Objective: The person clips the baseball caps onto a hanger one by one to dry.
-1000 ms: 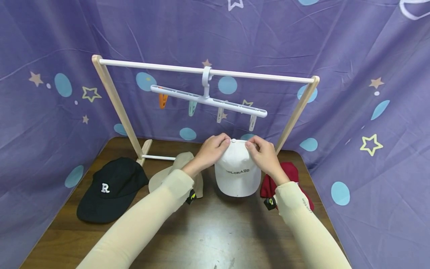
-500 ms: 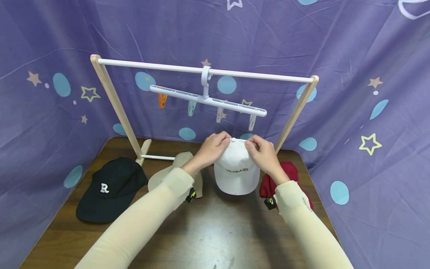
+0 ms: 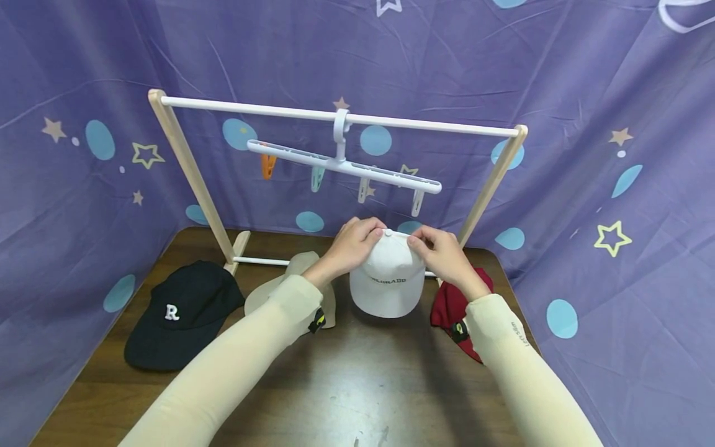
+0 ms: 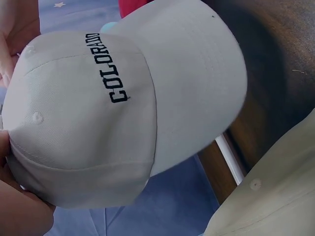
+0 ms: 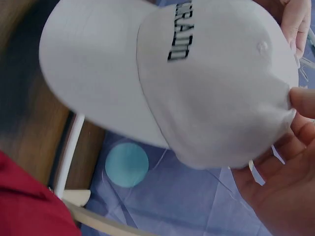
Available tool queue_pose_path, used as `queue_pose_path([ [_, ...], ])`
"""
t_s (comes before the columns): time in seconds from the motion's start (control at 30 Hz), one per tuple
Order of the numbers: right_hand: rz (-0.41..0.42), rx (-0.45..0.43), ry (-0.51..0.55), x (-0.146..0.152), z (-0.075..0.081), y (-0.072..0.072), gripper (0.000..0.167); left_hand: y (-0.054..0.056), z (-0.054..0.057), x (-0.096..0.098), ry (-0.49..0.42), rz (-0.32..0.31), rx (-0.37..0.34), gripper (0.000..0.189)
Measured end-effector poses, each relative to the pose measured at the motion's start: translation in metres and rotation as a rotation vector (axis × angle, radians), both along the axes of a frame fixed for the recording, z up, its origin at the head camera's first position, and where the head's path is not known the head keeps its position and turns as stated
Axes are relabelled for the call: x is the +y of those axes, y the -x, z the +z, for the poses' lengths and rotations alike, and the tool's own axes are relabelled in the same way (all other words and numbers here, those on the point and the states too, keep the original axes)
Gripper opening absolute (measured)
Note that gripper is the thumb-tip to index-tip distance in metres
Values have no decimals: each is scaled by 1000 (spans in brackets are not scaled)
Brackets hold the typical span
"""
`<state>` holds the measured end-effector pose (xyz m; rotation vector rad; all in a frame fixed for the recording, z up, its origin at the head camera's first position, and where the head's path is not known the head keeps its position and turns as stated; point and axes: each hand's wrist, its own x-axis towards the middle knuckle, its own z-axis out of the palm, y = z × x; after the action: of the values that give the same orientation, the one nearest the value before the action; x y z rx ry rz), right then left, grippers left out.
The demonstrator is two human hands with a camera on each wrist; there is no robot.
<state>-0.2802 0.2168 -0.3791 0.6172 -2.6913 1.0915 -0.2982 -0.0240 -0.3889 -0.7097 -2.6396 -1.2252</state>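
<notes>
A white baseball cap (image 3: 388, 288) lettered COLORADO hangs between both hands, above the table, its brim facing down and toward me. My left hand (image 3: 355, 243) pinches the crown's top on the left side. On the other side, my right hand (image 3: 439, 250) pinches the crown between thumb and fingers; in the right wrist view the cloth puckers under the thumb (image 5: 302, 102). Just above and behind the cap, a pale blue clip hanger (image 3: 343, 165) hangs from the rack's rod, carrying an orange clip (image 3: 268, 166), a mint clip (image 3: 317, 179) and two white clips (image 3: 417, 202).
The wooden rack (image 3: 192, 177) with a white top rod (image 3: 251, 109) stands at the table's back. A black cap (image 3: 184, 313) with an R lies left, a beige cap (image 3: 268, 292) beside it, partly behind my left arm. A red cap (image 3: 447, 305) lies under my right forearm.
The white cap has shifted slightly left and up, its brim swinging back a little. My right forearm has turned outward slightly. Both hands keep their pinch.
</notes>
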Motion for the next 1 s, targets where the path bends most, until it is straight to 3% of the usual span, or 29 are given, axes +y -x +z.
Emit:
queue_pose_path([
  [0.4,69,-121,-119,11,17,8,21,6,6,4,46,-29,49,26],
  [1.0,72,-64,-230,19,30,19,17,12,15,13,27,-16,20,26],
])
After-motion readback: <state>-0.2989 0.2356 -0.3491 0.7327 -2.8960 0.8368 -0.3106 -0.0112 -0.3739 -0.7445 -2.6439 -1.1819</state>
